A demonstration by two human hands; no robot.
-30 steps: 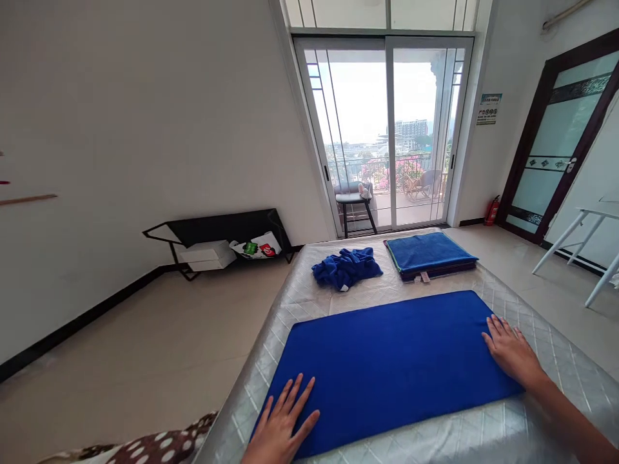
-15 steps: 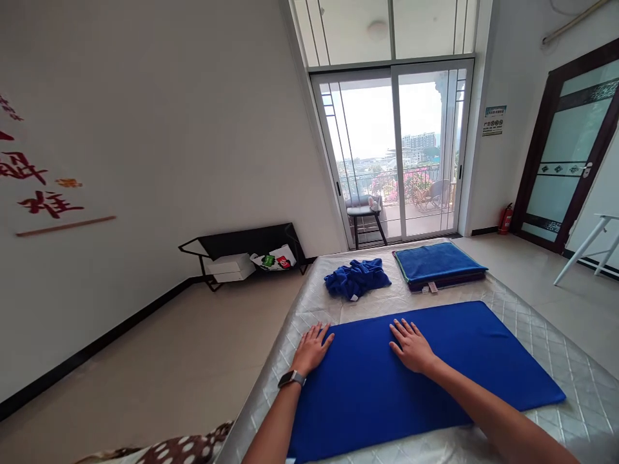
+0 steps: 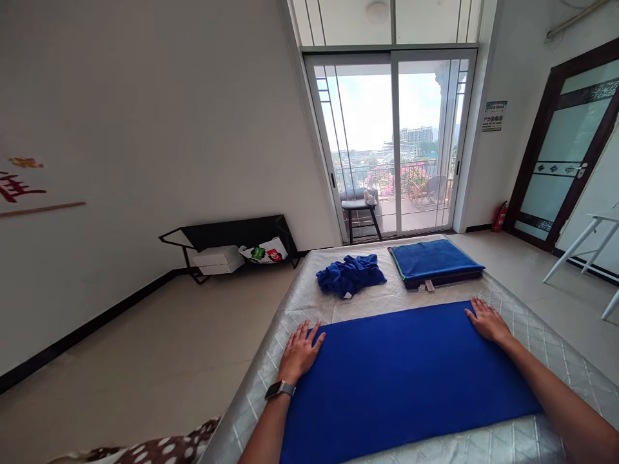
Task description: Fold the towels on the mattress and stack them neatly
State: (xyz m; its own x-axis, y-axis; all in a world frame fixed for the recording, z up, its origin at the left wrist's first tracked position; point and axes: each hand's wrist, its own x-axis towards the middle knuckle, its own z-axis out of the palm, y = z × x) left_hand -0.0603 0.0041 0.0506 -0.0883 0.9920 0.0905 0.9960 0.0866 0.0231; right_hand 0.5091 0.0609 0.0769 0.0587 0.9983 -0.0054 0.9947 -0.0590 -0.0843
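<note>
A blue towel [image 3: 396, 380] lies spread flat and smooth on the silver quilted mattress [image 3: 290, 309]. My left hand [image 3: 298, 351] rests flat on its far left corner, fingers stretched out; a watch is on that wrist. At the far right corner, my right hand [image 3: 488, 320] lies flat with its fingers apart. Neither hand grips anything. Beyond the towel sits a crumpled blue cloth [image 3: 351, 276]. To the right of that, a stack of folded towels [image 3: 438, 261] has a blue one on top and a tag at its front.
A black rack [image 3: 232, 235] holding white boxes [image 3: 215, 260] and a printed bag stands by the left wall. Sliding glass doors [image 3: 394, 148] are at the back. A brown spotted blanket [image 3: 169, 450] shows at lower left, a white-legged table [image 3: 575, 251] at right.
My right hand has slid rightward across the towel, from its middle to its far right corner. My left hand stays at the left corner. The view has shifted slightly.
</note>
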